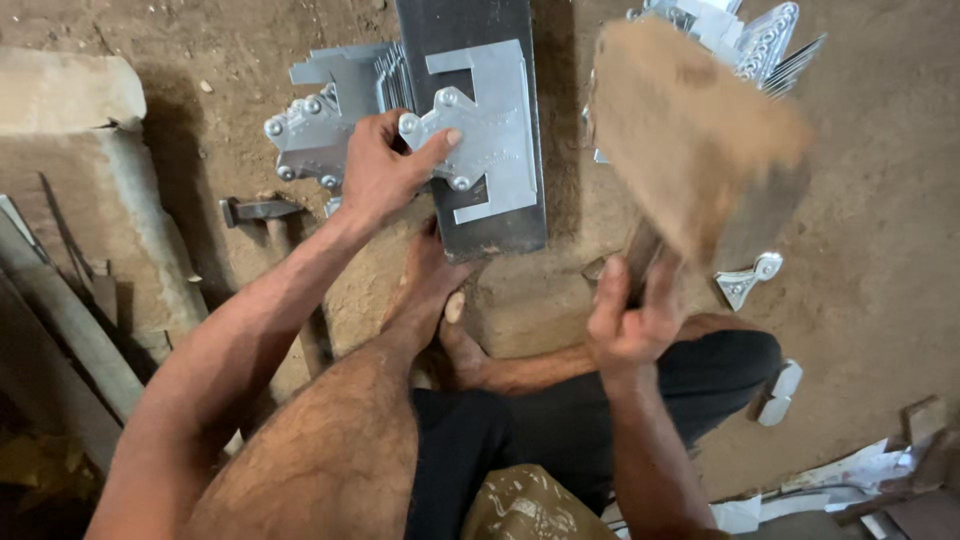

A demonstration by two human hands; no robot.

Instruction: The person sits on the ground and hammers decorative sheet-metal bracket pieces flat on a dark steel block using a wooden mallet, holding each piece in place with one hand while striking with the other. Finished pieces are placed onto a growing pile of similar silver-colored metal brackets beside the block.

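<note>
Pinning the top sheet-metal bracket (pixel 478 130) flat on the dark steel block (pixel 470 30) — that's your left hand (pixel 380 170), thumb stretched over the plate near its riveted lobe, fingers curled down on the left edge. So the left is pressed onto the bracket, not wrapped round it.

Your right hand (pixel 630 320) is closed tight on the handle of a wooden mallet (pixel 690 130); the head is raised above and to the right of the block, and it is motion-blurred.

Handling, as I judge it:
- Bracket: thin, stiff, galvanised-looking sheet. Light. Stamped edges likely sharp, surface slick — it'll skate on the steel unless held down.
- Best hold is where you are: on the flat web by the lobe, with the fingers off to one side of the plate.
- Mallet: bulky head, probably top-heavy. Your grip sits low on the handle.

Block stands on the dirt floor (pixel 870 250), your foot (pixel 425 290) braced against its near end. More brackets are stacked (pixel 330 110) to its left, another pile (pixel 750 40) at top right behind the mallet, and single pieces (pixel 745 280) lie loose by your right knee. A steel hammer (pixel 258 210) lies on the ground to the left, untouched.
</note>
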